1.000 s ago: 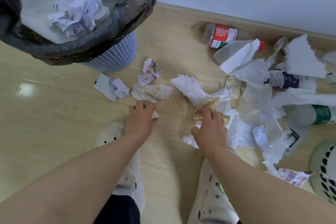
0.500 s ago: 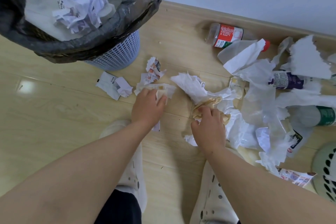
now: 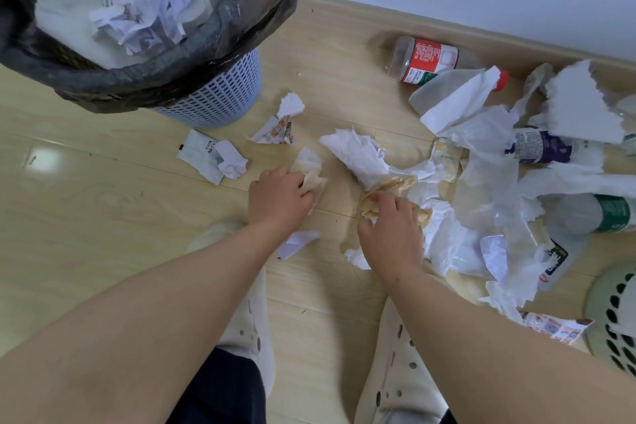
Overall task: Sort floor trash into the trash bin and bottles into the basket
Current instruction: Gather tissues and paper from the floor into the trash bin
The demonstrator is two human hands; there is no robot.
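My left hand (image 3: 280, 198) grips a stained white tissue (image 3: 309, 169) on the wooden floor. My right hand (image 3: 390, 234) holds a crumpled brown-stained paper (image 3: 392, 186) at the near edge of a heap of white tissues and clear plastic (image 3: 481, 189). The blue trash bin (image 3: 220, 96) with a black liner stands at the upper left, crumpled paper (image 3: 137, 14) inside. A red-labelled bottle (image 3: 426, 58) lies by the wall, a purple-labelled bottle (image 3: 537, 146) and a green-labelled bottle (image 3: 599, 213) lie in the heap. The pale green basket (image 3: 616, 306) shows at the right edge.
Small paper scraps lie near the bin: a folded white wrapper (image 3: 210, 158), a printed scrap (image 3: 278, 127) and a white scrap (image 3: 296, 243) under my left wrist. My two cream clogs (image 3: 395, 361) stand below my arms. A printed leaflet (image 3: 554, 330) lies beside the basket.
My left hand moved forward from the floor scrap onto the stained tissue and closed round it, bunching it up. My right hand stayed on the brown-stained paper.
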